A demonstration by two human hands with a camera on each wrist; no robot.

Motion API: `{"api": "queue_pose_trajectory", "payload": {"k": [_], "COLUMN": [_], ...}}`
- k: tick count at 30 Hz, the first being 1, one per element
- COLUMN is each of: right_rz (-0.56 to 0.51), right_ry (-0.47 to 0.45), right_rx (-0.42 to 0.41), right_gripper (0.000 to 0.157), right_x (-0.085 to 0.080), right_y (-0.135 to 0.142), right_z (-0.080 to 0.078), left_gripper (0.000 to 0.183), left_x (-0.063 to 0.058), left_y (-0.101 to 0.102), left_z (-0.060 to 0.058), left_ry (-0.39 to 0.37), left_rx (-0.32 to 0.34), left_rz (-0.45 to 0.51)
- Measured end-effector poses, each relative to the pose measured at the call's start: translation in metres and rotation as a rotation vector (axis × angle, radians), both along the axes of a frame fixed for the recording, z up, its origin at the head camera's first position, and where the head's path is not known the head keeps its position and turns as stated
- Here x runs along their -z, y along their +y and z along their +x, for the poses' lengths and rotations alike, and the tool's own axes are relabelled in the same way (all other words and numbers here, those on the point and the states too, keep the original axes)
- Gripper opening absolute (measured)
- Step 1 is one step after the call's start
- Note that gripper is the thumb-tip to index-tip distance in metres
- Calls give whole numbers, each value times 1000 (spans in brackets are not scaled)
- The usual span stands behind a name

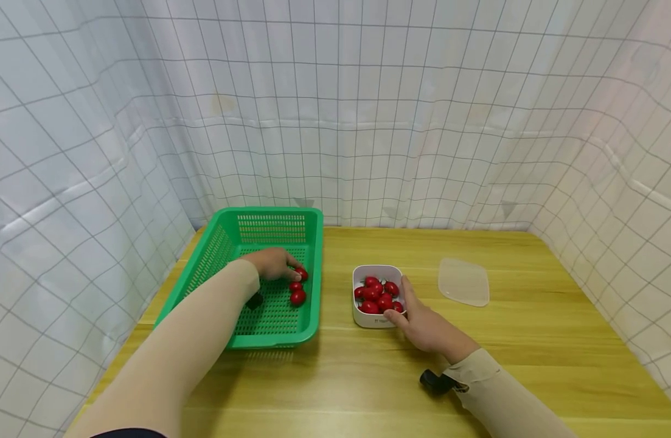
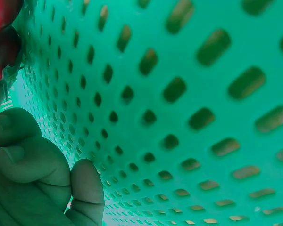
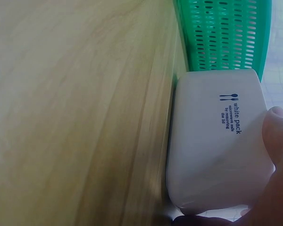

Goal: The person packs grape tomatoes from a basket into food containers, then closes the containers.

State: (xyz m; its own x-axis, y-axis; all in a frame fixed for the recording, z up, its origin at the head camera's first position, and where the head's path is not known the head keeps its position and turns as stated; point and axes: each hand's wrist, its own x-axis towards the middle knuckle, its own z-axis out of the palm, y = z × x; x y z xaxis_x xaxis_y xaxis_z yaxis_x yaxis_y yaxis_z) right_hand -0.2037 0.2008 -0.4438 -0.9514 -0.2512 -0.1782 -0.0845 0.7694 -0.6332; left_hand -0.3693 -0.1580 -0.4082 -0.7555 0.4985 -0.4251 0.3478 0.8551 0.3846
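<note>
In the head view, my left hand [image 1: 275,264] reaches down into a green plastic basket [image 1: 316,243]. Its thumb and forefinger pinch a red cherry tomato [image 1: 302,274] near the basket's right wall. Two more tomatoes [image 1: 297,297] lie just below it on the basket floor. The left wrist view shows curled fingers [image 2: 33,160] beside the slotted wall, with a tomato [image 2: 2,14] at the top left corner. My right hand [image 1: 423,322] grips a square white container [image 3: 217,150] at its right side, thumb on the near rim. Several tomatoes [image 1: 370,293] fill the container.
A translucent flat lid [image 1: 463,281] lies on the wooden table [image 1: 368,377] to the right of the container. White grid-patterned curtain [image 1: 368,121] hangs behind and on both sides of the table. The basket's raised walls surround my left hand.
</note>
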Motion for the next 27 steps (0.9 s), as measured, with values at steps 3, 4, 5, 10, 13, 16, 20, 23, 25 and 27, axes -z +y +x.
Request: {"api": "queue_pose_trajectory", "payload": {"k": [3, 4, 5, 10, 13, 16, 20, 23, 25, 27], "right_rz": [-8, -8, -10, -8, -7, -5, -3, -2, 0, -5], "right_ry": [2, -1, 3, 4, 9, 14, 17, 17, 17, 13], "right_rx": [-4, -1, -3, 0, -1, 0, 2, 2, 3, 3], "right_gripper": [102, 102, 102, 102, 102, 102, 102, 102, 102, 102], "right_x": [0, 0, 0, 0, 0, 0, 0, -1, -1, -1], "right_y": [0, 0, 0, 0, 0, 0, 0, 0, 0, 0], "right_z": [0, 0, 0, -1, 0, 0, 1, 1, 1, 1], "left_gripper": [47, 47, 46, 46, 46, 46, 45, 46, 47, 48], "left_x": [0, 0, 0, 1, 3, 5, 5, 5, 5, 4], "left_y": [0, 0, 0, 0, 0, 0, 0, 0, 0, 0], "left_z": [1, 1, 1, 0, -1, -3, -4, -4, -4, -3], "left_ry": [2, 4, 1, 2, 4, 4, 4, 6, 7, 12], "left_rx": [3, 5, 1, 3, 2, -6, -12, -9, -5, 7], "left_rz": [3, 4, 6, 11, 3, -4, -9, -13, -13, -14]}}
